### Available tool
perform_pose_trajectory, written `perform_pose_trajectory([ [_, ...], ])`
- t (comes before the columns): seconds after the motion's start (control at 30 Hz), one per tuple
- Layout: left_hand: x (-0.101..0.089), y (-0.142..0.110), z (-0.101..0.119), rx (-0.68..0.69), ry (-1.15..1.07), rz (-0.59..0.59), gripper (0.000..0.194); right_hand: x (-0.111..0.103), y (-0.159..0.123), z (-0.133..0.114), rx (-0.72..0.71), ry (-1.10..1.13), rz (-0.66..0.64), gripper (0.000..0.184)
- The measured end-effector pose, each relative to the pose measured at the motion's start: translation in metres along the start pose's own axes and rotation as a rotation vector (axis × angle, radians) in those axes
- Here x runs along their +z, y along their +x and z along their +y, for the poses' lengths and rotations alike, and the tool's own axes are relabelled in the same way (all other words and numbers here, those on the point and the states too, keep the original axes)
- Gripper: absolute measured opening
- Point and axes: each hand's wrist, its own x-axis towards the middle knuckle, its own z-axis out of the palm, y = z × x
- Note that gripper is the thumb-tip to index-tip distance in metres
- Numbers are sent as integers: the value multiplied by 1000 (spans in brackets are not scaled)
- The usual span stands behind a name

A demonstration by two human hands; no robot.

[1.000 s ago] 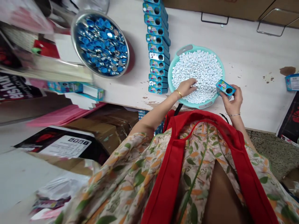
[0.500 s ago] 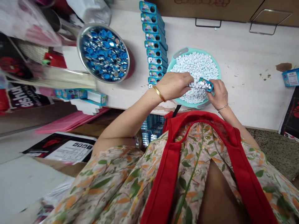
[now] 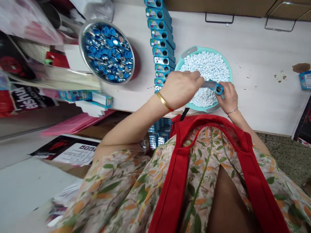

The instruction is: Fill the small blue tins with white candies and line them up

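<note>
My left hand is closed round the end of a small translucent scoop. The scoop's far end meets the opening of a small blue tin, which my right hand grips, tilted. Both hands are over a turquoise basin full of small white mints or pellets. To the left of the basin runs a row of similar blue tins, each with a dark round hole; white pellets lie on some of their tops.
A steel bowl of blue and silver caps stands farther left. An open blue carton lies near the table edge. Cardboard boxes with wire handles line the back. Another blue box sits at far right. Packed tins show below the table.
My left hand came up from the pellets with a loaded scoop and met the tin, which my right hand brought over the basin. The pellets on the scoop are now gone from it.
</note>
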Motion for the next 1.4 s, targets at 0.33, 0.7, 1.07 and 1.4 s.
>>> perform_pose_trajectory([
  [0.33,174,73,-46,-94,-184,-189,37,-40,-21,22,175,52,141,52],
  [0.7,180,65,-45,29,-508,-77,41,-41,-29,27,209,75,172,49],
  [1.07,57,19,-41,242,-240,49,35,-19,-2,-7,57,-65,12,39],
  [1.4,-18,2,16,181,42,-57,41,-7,2,-17,1,-79,-50,47],
])
